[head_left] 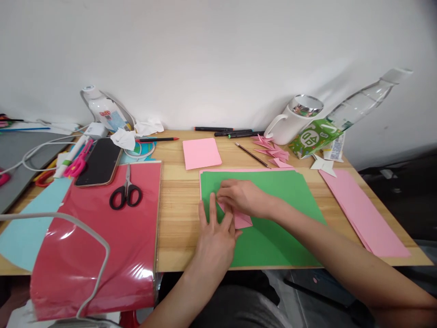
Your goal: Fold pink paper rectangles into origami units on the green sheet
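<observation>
A small piece of folded pink paper [243, 221] lies on a stack of green paper sheets [276, 241], partly covered by my hands. My left hand [218, 228] presses on the pink paper from the near left, its fingers spread out. From the right, my right hand [244, 197] reaches over with curled fingers closed at the paper's upper left edge. Its fingertips hide that edge. Behind the green stack lies a square pad of pink paper [202, 153]. Several folded pink paper pieces [273, 149] sit beside a pencil [252, 156].
Black-handled scissors [126, 191] rest on a red packet of paper [136, 246] at left, near a phone [99, 162] and a white cable [102, 241]. A white mug [290, 123], a green carton [314, 138] and a leaning bottle [365, 102] stand at right. Pink strips [365, 214] lie there.
</observation>
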Action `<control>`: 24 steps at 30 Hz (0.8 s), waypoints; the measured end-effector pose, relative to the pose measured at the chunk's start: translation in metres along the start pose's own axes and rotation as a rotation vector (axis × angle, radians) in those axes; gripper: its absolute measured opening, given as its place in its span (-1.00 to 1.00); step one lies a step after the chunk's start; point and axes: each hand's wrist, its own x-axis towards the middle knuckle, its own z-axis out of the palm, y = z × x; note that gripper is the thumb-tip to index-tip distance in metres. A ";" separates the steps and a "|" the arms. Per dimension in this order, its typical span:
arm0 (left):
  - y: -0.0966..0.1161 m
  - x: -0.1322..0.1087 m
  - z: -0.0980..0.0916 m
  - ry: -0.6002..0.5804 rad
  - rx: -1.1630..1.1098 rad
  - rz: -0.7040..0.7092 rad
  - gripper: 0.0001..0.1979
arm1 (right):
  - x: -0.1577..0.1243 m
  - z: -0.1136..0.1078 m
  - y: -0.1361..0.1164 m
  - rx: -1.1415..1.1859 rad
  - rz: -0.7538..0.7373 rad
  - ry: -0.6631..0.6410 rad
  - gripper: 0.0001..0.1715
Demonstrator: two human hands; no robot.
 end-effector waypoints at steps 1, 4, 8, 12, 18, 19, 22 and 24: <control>0.000 0.000 0.000 0.009 -0.004 -0.004 -0.62 | 0.003 -0.002 -0.002 -0.004 0.001 -0.012 -0.75; 0.000 0.000 0.001 0.038 -0.007 -0.013 -0.62 | 0.010 -0.006 -0.008 0.002 0.031 -0.047 -0.72; -0.001 -0.001 0.001 0.045 0.003 0.008 -0.64 | 0.016 -0.005 -0.013 0.049 0.109 -0.014 -0.68; -0.004 -0.001 -0.001 0.022 0.032 0.031 -0.60 | 0.014 -0.001 0.000 0.293 0.118 0.094 -0.78; -0.004 0.001 -0.002 -0.027 0.076 0.068 -0.57 | -0.008 -0.005 0.025 0.432 0.139 -0.021 -0.78; -0.003 0.001 -0.001 -0.033 0.079 0.069 -0.57 | -0.011 -0.006 0.025 0.407 0.139 -0.057 -0.78; -0.003 0.001 -0.001 -0.042 0.072 0.055 -0.57 | -0.015 -0.010 0.023 0.317 0.137 -0.120 -0.78; -0.003 0.000 -0.001 -0.052 0.060 0.039 -0.56 | -0.014 -0.013 0.018 0.281 0.142 -0.134 -0.79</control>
